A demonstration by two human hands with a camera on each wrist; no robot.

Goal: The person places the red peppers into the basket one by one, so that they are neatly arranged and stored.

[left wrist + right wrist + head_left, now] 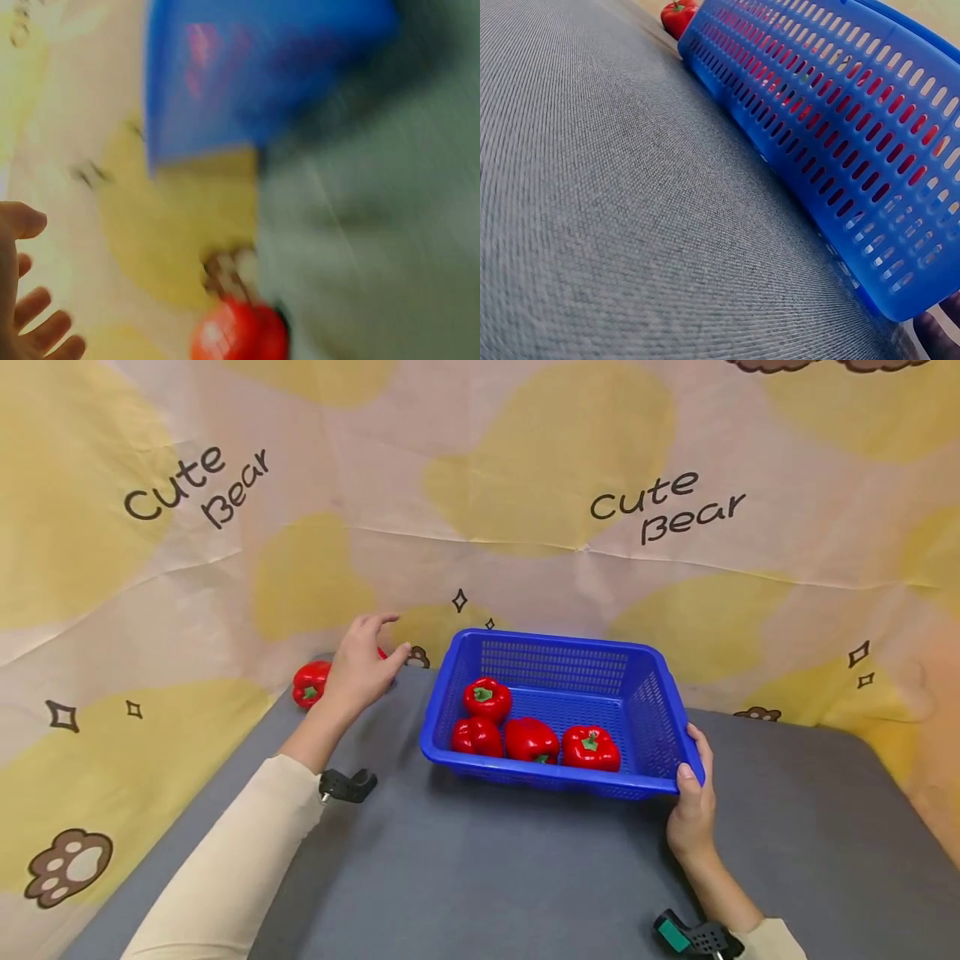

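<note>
Grey cloth-covered table (487, 868) against a yellow-blotched "Cute Bear" backdrop (480, 468)

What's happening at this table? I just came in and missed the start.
A person's right hand grips the near right corner of a blue basket holding four red peppers. The left hand hovers open over another red pepper lying at the far left edge of the grey table, beside the basket.
</note>
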